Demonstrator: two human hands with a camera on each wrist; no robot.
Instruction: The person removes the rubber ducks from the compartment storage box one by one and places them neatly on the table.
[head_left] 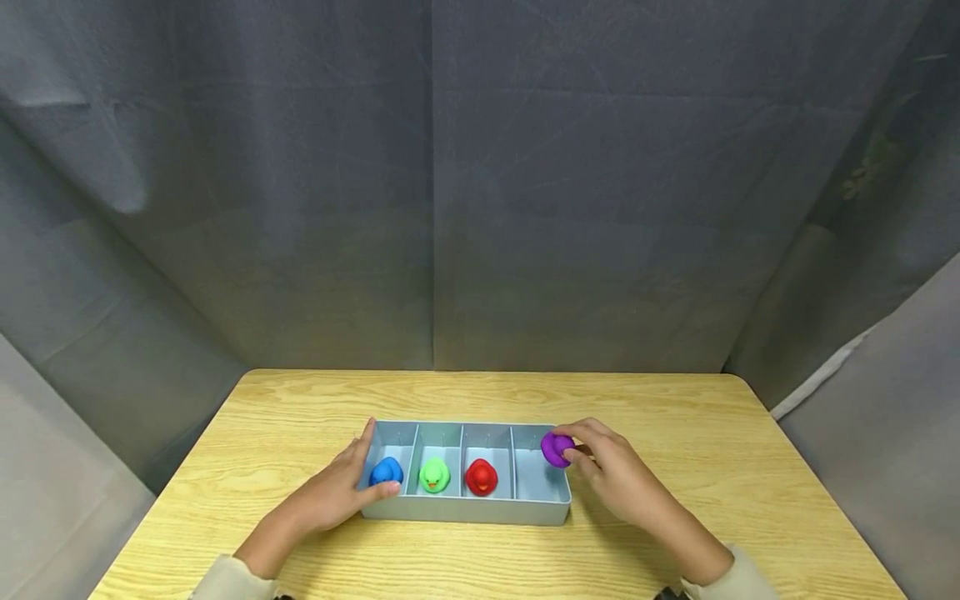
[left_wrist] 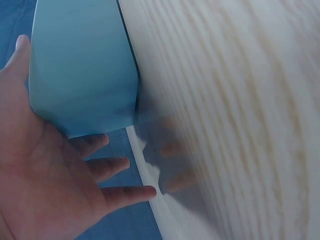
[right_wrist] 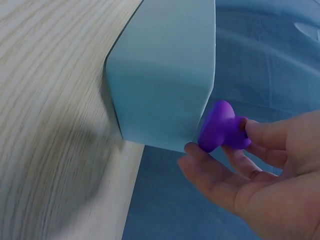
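A pale blue-grey tray with a row of compartments lies on the table. From left to right its compartments hold a blue rubber duck, a green rubber duck and a red rubber duck. At the tray's left end is my left hand, its thumb over the front rim and its other fingers extended beside the end wall. Thumb and fingers of my right hand pinch a purple rubber duck at the rim of the rightmost compartment, which holds no duck.
The light wood-grain table reaches back to a grey curtain. More grey cloth hangs at both sides.
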